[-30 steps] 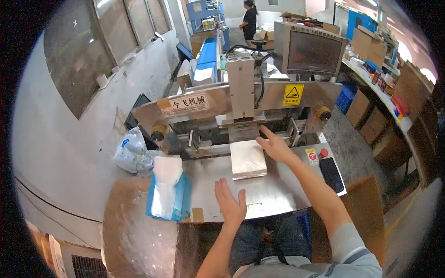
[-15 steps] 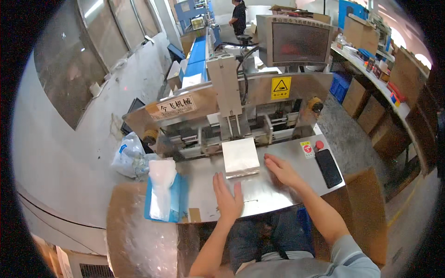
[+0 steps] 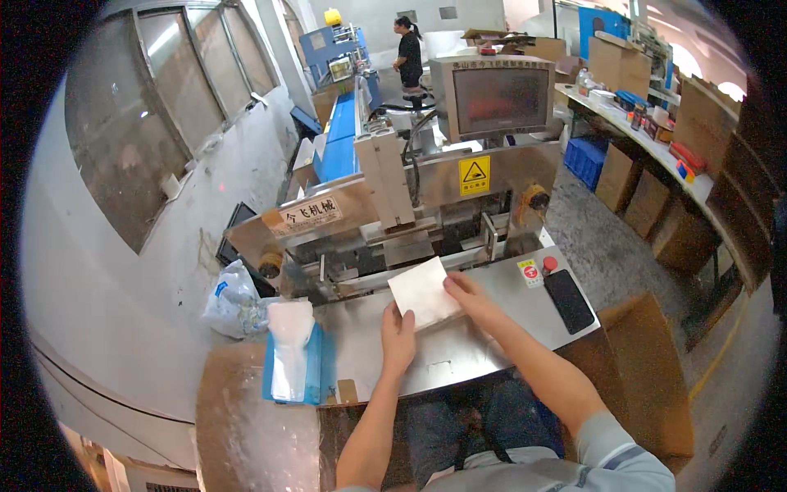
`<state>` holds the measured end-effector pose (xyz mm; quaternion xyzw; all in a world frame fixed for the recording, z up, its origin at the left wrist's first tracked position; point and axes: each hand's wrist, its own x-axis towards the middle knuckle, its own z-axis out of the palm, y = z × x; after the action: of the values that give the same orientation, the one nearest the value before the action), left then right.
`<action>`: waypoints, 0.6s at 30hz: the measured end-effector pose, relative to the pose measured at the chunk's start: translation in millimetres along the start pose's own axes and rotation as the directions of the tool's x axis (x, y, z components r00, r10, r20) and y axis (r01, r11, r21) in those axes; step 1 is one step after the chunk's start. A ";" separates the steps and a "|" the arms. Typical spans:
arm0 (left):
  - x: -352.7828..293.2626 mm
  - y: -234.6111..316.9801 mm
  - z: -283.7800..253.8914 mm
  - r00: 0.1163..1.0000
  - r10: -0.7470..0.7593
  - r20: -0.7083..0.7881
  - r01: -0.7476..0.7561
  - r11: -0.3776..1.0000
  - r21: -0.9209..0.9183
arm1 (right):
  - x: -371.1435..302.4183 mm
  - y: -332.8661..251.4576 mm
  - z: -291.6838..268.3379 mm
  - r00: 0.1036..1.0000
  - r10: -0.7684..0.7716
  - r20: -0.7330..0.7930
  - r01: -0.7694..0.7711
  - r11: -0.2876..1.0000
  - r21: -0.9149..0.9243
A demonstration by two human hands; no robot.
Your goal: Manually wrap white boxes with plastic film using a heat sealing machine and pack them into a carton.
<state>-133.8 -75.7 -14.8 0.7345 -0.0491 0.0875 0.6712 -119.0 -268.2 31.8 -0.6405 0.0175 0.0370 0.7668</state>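
Between my two hands is a flat white square pack (image 3: 424, 291), turned slightly at the machine's front opening; what it is made of I cannot make out. My left hand (image 3: 398, 338) has its thumb and fingers at the pack's lower left side. Against its right edge, the fingers of my right hand (image 3: 474, 297) press from the other side. Below the pack is the shiny metal worktop (image 3: 443, 369) of the machine. To the left of my left hand stands a blue box (image 3: 310, 373) with white, filmy bags (image 3: 289, 353) lying over it.
A metal crossbar (image 3: 344, 215) with an upright column (image 3: 384, 176) spans the machine behind the pack. On the worktop's right lie a black phone (image 3: 569, 302) and a red button (image 3: 550, 263). Cardboard (image 3: 643, 377) is at the right. A person (image 3: 408, 57) stands far back.
Both hands have closed in on the white pack from either side. It has turned slightly anticlockwise. The whole view has shifted a little.
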 end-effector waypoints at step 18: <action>-58.5 29.3 0.6 0.951 -0.214 0.224 0.286 0.885 -0.366 | -98.5 13.3 -28.6 0.982 0.131 0.136 -0.147 0.983 0.108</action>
<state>-196.6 -81.8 2.4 0.5892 -0.0298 -0.0775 0.8037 -217.6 -297.3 21.0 -0.5876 0.0150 0.1307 0.7984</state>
